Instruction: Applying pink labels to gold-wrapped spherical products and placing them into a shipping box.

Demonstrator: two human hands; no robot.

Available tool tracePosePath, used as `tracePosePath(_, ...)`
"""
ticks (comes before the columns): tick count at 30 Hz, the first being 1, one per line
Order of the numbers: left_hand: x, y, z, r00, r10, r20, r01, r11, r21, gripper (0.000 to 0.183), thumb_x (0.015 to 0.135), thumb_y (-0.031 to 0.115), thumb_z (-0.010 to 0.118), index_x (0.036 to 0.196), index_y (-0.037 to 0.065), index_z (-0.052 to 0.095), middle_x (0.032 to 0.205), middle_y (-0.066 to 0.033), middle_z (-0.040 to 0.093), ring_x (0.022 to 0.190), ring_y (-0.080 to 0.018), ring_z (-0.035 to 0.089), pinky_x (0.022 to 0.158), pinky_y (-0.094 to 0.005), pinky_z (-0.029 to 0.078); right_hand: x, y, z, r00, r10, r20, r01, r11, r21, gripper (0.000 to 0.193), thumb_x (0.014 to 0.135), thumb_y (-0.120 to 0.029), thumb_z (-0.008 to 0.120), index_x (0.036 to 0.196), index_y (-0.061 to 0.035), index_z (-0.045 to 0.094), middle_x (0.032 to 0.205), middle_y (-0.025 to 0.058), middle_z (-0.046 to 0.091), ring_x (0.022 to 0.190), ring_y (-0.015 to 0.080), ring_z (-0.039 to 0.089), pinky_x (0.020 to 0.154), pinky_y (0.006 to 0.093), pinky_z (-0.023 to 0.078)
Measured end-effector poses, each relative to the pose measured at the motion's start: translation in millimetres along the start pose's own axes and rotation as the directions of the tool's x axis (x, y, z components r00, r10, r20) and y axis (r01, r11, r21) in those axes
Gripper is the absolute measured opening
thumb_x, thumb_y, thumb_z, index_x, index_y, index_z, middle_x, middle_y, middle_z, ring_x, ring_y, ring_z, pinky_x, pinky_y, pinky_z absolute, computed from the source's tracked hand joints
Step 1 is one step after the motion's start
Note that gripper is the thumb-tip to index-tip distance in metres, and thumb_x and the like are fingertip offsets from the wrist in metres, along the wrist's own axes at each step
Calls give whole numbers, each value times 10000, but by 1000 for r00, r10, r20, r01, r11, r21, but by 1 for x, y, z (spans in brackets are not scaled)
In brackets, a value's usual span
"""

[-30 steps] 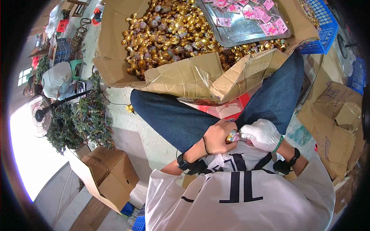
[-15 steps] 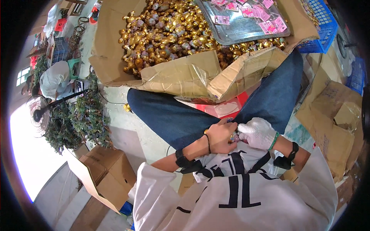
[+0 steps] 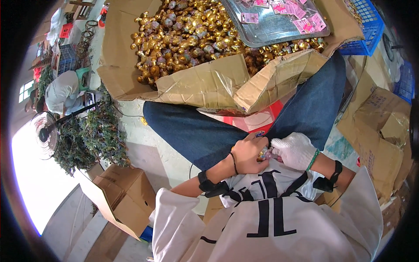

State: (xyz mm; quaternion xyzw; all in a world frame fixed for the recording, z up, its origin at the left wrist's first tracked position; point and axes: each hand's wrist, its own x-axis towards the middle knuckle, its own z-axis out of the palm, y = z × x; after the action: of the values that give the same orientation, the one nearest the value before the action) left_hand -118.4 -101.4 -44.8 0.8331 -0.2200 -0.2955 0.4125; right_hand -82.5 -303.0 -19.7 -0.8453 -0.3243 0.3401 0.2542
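My bare left hand (image 3: pixel 249 154) is closed round a small shiny gold and pinkish-purple piece (image 3: pixel 266 153) above my lap. My right hand (image 3: pixel 293 150), in a white knitted glove, pinches the same piece from the other side. Fingers cover most of it, so I cannot make out its full shape. Beyond my knees, a large open cardboard box (image 3: pixel 205 86) holds a heap of gold, mushroom-like pieces (image 3: pixel 187 37), some of them purplish. On its right side a metal tray (image 3: pixel 262 38) rests over the heap, carrying several pink printed cards (image 3: pixel 305 24).
Under the box flaps a red container (image 3: pixel 276 109) shows between my legs. A blue plastic basket (image 3: pixel 371 32) stands at far right, near flattened cardboard (image 3: pixel 375 135). To the left are an open carton (image 3: pixel 126 196), a fan (image 3: pixel 46 131), leafy artificial branches (image 3: pixel 102 135) and a bent-over person (image 3: pixel 62 91).
My gloved right hand has shifted slightly away from the left, and more of the small piece shows between them. Both hands stay closed; the whole view has shifted a little.
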Motion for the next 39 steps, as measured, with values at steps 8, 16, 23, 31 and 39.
tracePosePath(8, -2, 0, 2, 997, -4, -75, 2, 999, -32, 367, 631, 253, 685, 903, 55, 537, 838, -158, 600, 822, -345, 554, 668, -425, 482, 1, 7, -3, 993, -79, 92, 76, 996, 37, 176, 719, -230, 662, 786, -99, 565, 614, 138, 593, 604, 334, 619, 555, 451, 487)
tracePosePath(16, 4, -2, 3, 997, -68, 24, 69, 997, -42, 414, 637, 318, 676, 914, 44, 536, 874, -179, 622, 883, -354, 578, 716, -440, 506, 8, 19, -1, 974, -152, 168, 144, 988, 63, 166, 725, -208, 637, 804, -80, 565, 630, 150, 603, 607, 339, 619, 536, 459, 479)
tracePosePath(23, 8, -2, 5, 988, -141, 57, 143, 989, -35, 393, 633, 314, 674, 899, 41, 582, 830, -182, 614, 838, -354, 593, 735, -429, 491, 13, 15, 0, 971, -146, 191, 142, 989, 32, 168, 715, -197, 619, 804, -63, 571, 611, 163, 600, 595, 347, 620, 536, 455, 480)
tracePosePath(31, 14, 2, 4, 961, -229, 158, 224, 973, 47, 414, 643, 350, 666, 915, 46, 597, 840, -192, 628, 864, -366, 596, 761, -448, 493, 19, 18, 5, 958, -60, 282, 60, 998, 9, 167, 701, -221, 641, 793, -95, 582, 586, 159, 570, 588, 364, 601, 531, 469, 471)
tracePosePath(39, 12, 2, 7, 972, -197, 126, 191, 980, 56, 403, 649, 362, 667, 893, 50, 590, 840, -181, 634, 855, -354, 588, 746, -445, 493, 23, 21, -1, 940, -45, 339, -9, 988, 154, 157, 715, -222, 639, 767, -88, 574, 657, 179, 599, 660, 367, 616, 584, 470, 479)
